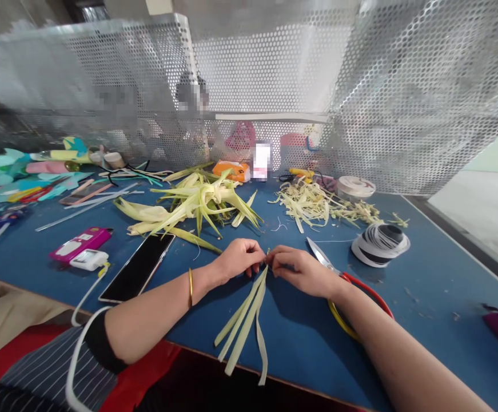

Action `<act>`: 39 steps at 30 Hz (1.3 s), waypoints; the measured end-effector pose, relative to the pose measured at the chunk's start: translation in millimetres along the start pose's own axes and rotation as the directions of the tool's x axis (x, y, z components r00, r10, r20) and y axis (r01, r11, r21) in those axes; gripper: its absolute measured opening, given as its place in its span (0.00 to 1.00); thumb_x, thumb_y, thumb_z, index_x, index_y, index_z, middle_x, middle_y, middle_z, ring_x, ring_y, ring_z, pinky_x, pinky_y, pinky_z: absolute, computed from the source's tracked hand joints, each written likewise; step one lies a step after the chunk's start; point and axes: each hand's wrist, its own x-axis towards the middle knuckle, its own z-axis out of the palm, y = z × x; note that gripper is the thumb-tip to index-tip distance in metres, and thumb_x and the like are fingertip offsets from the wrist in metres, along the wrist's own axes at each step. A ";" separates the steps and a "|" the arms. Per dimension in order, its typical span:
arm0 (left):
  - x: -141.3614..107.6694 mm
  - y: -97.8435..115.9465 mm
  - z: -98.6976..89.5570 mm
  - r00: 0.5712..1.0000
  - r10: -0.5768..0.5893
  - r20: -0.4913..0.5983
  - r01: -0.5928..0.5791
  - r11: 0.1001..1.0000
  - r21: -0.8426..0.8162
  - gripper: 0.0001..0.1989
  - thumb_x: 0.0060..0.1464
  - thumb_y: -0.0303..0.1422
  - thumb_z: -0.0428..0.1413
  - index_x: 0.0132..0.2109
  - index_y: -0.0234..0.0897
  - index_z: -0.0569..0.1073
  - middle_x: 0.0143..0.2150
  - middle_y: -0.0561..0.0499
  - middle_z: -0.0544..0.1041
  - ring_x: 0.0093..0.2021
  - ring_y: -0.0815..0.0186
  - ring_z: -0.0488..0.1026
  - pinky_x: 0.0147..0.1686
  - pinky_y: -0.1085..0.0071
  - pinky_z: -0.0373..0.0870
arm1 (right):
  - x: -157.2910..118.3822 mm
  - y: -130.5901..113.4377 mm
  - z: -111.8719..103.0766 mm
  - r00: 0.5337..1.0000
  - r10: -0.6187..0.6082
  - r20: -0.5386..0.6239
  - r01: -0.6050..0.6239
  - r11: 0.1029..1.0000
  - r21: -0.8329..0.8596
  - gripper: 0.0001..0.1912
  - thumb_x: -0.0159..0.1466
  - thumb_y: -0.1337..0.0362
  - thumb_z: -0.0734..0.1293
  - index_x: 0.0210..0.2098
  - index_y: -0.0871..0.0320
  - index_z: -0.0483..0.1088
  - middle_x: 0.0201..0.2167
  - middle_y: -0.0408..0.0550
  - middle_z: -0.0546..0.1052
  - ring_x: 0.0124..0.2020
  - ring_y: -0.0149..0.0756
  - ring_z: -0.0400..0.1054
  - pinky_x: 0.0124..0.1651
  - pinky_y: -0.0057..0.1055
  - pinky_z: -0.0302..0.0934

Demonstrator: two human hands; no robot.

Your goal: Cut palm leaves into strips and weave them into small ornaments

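Observation:
Several pale green husk strips (245, 320) fan out toward the table's front edge, their upper ends gathered between my two hands. My left hand (242, 257) has its fingers pinched at the left of the gathered ends. From the right, my right hand (295, 267) pinches at the same spot, its fingers curled. The fingers hide most of the gathered tips. Scissors (323, 256) with red and yellow handles lie partly under my right forearm. A spool of thread (379, 246) stands to the right, with a thin thread running left from it.
Green husks (206, 200) are heaped behind my hands, with shredded strips (304, 200) to their right. A black phone (139, 269) and a magenta device (79, 243) lie at left. Perforated metal panels (266, 68) rise behind the blue table (429, 297).

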 end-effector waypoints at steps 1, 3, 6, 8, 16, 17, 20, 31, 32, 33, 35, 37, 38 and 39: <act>0.1 -0.1 0.0 1.000 -0.005 -0.001 0.005 1.000 -0.018 0.06 0.47 0.34 0.56 0.27 0.35 0.70 0.18 0.55 0.70 0.19 0.73 0.66 0.19 0.77 0.63 | 0.2 -0.1 -0.1 1.000 0.006 -0.001 -0.006 1.000 -0.001 0.10 0.60 0.74 0.62 0.27 0.55 0.71 0.40 0.48 0.75 0.42 0.36 0.71 0.47 0.33 0.64; 0.2 0.0 -0.4 1.000 -0.017 0.011 0.018 0.999 -0.046 0.06 0.47 0.34 0.56 0.27 0.35 0.70 0.18 0.55 0.71 0.19 0.72 0.67 0.19 0.77 0.64 | 0.5 0.0 -0.3 1.000 0.022 -0.003 -0.022 1.000 0.001 0.11 0.61 0.74 0.62 0.27 0.55 0.70 0.40 0.48 0.75 0.42 0.35 0.70 0.47 0.32 0.64; 0.0 1.5 -1.2 0.998 -0.041 0.038 0.044 0.997 -0.063 0.07 0.49 0.33 0.55 0.28 0.35 0.70 0.18 0.54 0.72 0.19 0.72 0.68 0.20 0.77 0.65 | 0.8 0.6 -0.5 0.999 0.033 0.003 -0.033 0.999 0.008 0.11 0.62 0.73 0.61 0.27 0.56 0.70 0.40 0.48 0.75 0.41 0.34 0.70 0.46 0.32 0.63; -0.2 2.9 -1.5 0.998 -0.051 0.040 0.054 0.995 -0.079 0.07 0.49 0.33 0.55 0.28 0.35 0.69 0.20 0.53 0.74 0.20 0.72 0.70 0.19 0.78 0.64 | 0.7 1.2 -0.5 1.000 0.030 0.006 -0.030 1.000 0.002 0.10 0.63 0.73 0.61 0.27 0.56 0.70 0.40 0.48 0.75 0.40 0.34 0.69 0.46 0.32 0.63; -1.4 6.9 1.1 0.996 -0.071 0.058 0.077 0.991 -0.110 0.11 0.53 0.37 0.57 0.30 0.34 0.68 0.32 0.49 0.79 0.22 0.73 0.72 0.19 0.78 0.65 | -0.1 0.9 -0.1 0.999 0.049 -0.014 -0.049 0.999 -0.003 0.10 0.63 0.72 0.62 0.26 0.56 0.69 0.39 0.47 0.74 0.38 0.34 0.69 0.43 0.30 0.62; -0.6 7.2 1.7 0.994 -0.083 0.073 0.091 0.990 -0.106 0.12 0.52 0.39 0.58 0.30 0.34 0.69 0.31 0.50 0.78 0.22 0.73 0.72 0.20 0.77 0.65 | 0.0 0.7 -0.2 0.999 0.052 -0.015 -0.052 0.999 0.004 0.10 0.62 0.72 0.62 0.27 0.56 0.69 0.39 0.47 0.74 0.38 0.34 0.69 0.43 0.30 0.62; 2.9 8.5 2.2 0.980 -0.158 0.118 0.170 0.981 -0.098 0.16 0.48 0.43 0.63 0.29 0.32 0.72 0.27 0.50 0.77 0.23 0.72 0.72 0.22 0.76 0.67 | 0.2 0.9 -0.2 0.997 0.071 -0.017 -0.071 0.997 0.016 0.09 0.62 0.72 0.62 0.27 0.56 0.70 0.39 0.46 0.73 0.39 0.34 0.69 0.44 0.31 0.62; 6.1 12.1 -1.7 0.950 -0.291 0.111 0.310 0.920 -0.240 0.10 0.39 0.26 0.67 0.33 0.29 0.78 0.25 0.49 0.79 0.26 0.70 0.75 0.32 0.74 0.73 | 0.5 6.0 -5.6 0.972 0.234 -0.033 -0.231 0.971 0.058 0.08 0.61 0.71 0.63 0.26 0.57 0.69 0.37 0.46 0.72 0.38 0.34 0.68 0.42 0.31 0.61; 6.2 12.3 -1.3 0.949 -0.295 0.107 0.313 0.919 -0.242 0.09 0.40 0.26 0.66 0.33 0.29 0.78 0.24 0.49 0.79 0.25 0.70 0.75 0.31 0.74 0.73 | 0.0 5.3 -6.9 0.970 0.243 -0.022 -0.241 0.969 0.057 0.08 0.61 0.71 0.63 0.26 0.57 0.69 0.37 0.46 0.72 0.37 0.34 0.67 0.41 0.31 0.61; 6.3 12.6 -0.9 0.948 -0.299 0.107 0.316 0.918 -0.241 0.08 0.41 0.26 0.66 0.33 0.29 0.78 0.24 0.49 0.78 0.25 0.70 0.75 0.31 0.74 0.73 | -0.3 4.8 -7.9 0.968 0.251 -0.021 -0.249 0.967 0.053 0.08 0.60 0.71 0.63 0.26 0.57 0.69 0.37 0.46 0.72 0.36 0.33 0.67 0.41 0.31 0.61; 6.3 13.1 -0.6 0.947 -0.303 0.107 0.320 0.915 -0.244 0.08 0.42 0.26 0.66 0.33 0.29 0.79 0.24 0.49 0.78 0.24 0.71 0.74 0.31 0.74 0.73 | -0.7 4.7 -8.8 0.966 0.254 -0.040 -0.253 0.967 0.034 0.08 0.60 0.71 0.63 0.26 0.57 0.69 0.37 0.46 0.72 0.36 0.33 0.67 0.41 0.31 0.61; 6.3 13.1 -0.9 0.946 -0.303 0.113 0.322 0.914 -0.248 0.08 0.43 0.27 0.66 0.33 0.29 0.79 0.23 0.49 0.78 0.24 0.71 0.74 0.31 0.74 0.73 | -0.6 6.0 -8.3 0.966 0.243 -0.082 -0.244 0.970 0.000 0.08 0.60 0.71 0.63 0.27 0.57 0.69 0.36 0.46 0.72 0.37 0.34 0.67 0.41 0.31 0.60; 6.4 12.9 -1.2 0.946 -0.302 0.115 0.322 0.914 -0.249 0.08 0.43 0.27 0.66 0.33 0.29 0.79 0.23 0.49 0.78 0.24 0.71 0.74 0.31 0.74 0.73 | -0.6 6.9 -7.7 0.966 0.235 -0.104 -0.238 0.971 -0.021 0.08 0.61 0.71 0.63 0.27 0.57 0.69 0.35 0.46 0.72 0.37 0.34 0.67 0.41 0.31 0.60; 6.5 12.5 -1.6 0.947 -0.301 0.116 0.321 0.914 -0.249 0.08 0.43 0.27 0.66 0.33 0.29 0.79 0.23 0.49 0.78 0.24 0.71 0.74 0.31 0.74 0.73 | -0.6 7.8 -7.0 0.966 0.226 -0.123 -0.232 0.972 -0.041 0.08 0.61 0.71 0.62 0.27 0.56 0.69 0.34 0.46 0.71 0.36 0.33 0.67 0.41 0.31 0.60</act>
